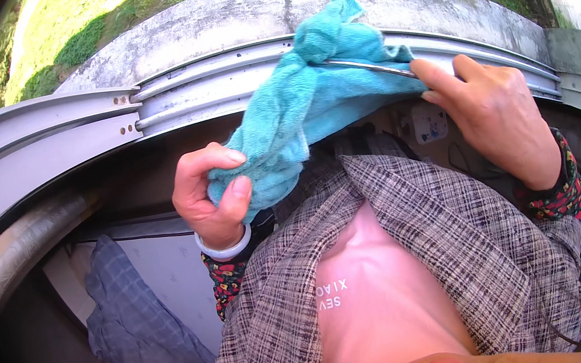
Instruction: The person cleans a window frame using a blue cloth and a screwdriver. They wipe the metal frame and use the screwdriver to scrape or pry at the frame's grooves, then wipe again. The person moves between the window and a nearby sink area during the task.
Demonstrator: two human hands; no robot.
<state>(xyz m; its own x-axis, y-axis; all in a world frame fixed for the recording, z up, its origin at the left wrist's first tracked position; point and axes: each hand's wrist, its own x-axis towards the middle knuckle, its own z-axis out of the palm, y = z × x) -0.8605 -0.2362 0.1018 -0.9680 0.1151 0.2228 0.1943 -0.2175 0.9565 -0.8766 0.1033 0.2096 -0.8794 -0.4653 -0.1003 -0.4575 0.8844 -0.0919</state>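
A turquoise plush cleaning cloth (274, 119) drapes over the metal sliding-window track (209, 78). Its near end is bunched in my left hand (209, 193), pinched between thumb and fingers. With thumb and index finger, my right hand (492, 111) grips a thin metal rod (370, 66). The rod slants up to the left, and its far tip disappears in the folds of the cloth, above the track. The right fingertips also lie against the cloth's right edge. Whether they pinch it too is hard to tell.
Beyond the track runs a weathered concrete ledge (191, 31), with grass (143, 7) outside. Sliding window frames (50, 137) overlap at the left. Below lie a pale mattress-like surface (162, 261) and a grey-blue checked fabric bundle (132, 326). My open tweed jacket (438, 205) hangs close below the hands.
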